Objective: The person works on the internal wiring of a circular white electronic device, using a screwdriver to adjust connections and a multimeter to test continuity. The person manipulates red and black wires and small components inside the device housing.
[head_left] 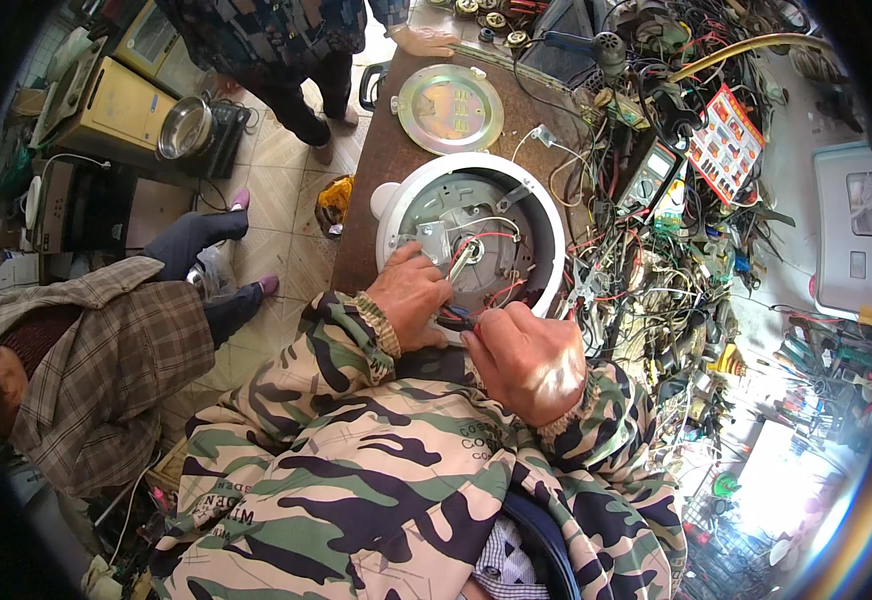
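Brown table: from my remote seat I see its bare left edge (356, 235) first, the work sitting just inside it.
Left hand: it (411, 298) bends over the near-left rim, fingertips by the small metal plate; I cannot tell whether it grips the rim or merely rests there.
Small metal plate: thin, bright and tilted (435, 243); probably light and stiff, with edges I'd treat as sharp.
Loose round cover: it (450, 108) lies flat on the table beyond the housing, apart from it. It looks like stiff sheet metal, slick on its face; I'd lift it by the rim or a tab.
Round white housing: open side up on the table, directly in front of the torso (558, 235). I judge it rigid and bulky but manageable, its smooth wall a little slippery. I'd brace it with palms on opposite outer sides, keeping fingers out of the middle.
Inner wires: red and white leads (486, 236) arch across the cavity, soft and easily tugged loose; I'd pinch them by the insulation, near their ends.
Right hand: clenched (531, 365) at the near rim, thumb and forefinger closed on a dark item (472, 324), mostly hidden from me.
Cable heap: tangled (646, 300) beside the housing, likely to snag a sleeve.
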The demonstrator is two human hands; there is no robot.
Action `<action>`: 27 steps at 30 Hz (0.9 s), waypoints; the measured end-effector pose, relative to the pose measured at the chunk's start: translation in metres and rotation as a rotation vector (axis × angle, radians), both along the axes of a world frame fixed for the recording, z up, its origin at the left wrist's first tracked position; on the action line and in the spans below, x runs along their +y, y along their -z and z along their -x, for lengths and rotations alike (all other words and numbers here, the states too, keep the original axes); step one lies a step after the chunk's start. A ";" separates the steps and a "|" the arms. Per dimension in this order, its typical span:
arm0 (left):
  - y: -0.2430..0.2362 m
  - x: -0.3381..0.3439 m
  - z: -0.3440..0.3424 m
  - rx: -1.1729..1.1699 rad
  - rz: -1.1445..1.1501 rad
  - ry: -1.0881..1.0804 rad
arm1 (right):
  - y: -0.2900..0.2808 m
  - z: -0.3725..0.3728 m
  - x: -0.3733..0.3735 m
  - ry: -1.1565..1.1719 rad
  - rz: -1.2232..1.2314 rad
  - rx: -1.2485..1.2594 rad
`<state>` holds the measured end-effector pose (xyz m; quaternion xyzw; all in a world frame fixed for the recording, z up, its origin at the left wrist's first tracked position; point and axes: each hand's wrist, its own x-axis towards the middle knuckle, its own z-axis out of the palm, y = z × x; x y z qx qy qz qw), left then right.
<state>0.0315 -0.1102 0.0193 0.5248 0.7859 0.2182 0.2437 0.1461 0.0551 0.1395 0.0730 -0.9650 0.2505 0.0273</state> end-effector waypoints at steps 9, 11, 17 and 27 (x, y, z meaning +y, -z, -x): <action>0.001 0.000 0.000 -0.001 0.018 -0.002 | -0.020 -0.024 0.042 0.275 0.280 0.077; 0.003 -0.001 0.000 -0.015 -0.026 -0.023 | -0.023 -0.041 0.044 0.629 0.438 0.079; -0.028 -0.015 0.005 -0.084 -0.472 -0.336 | 0.047 -0.094 0.058 0.982 1.201 0.251; -0.034 -0.025 -0.008 0.001 -0.436 -0.718 | 0.111 -0.161 0.061 0.938 1.736 -0.027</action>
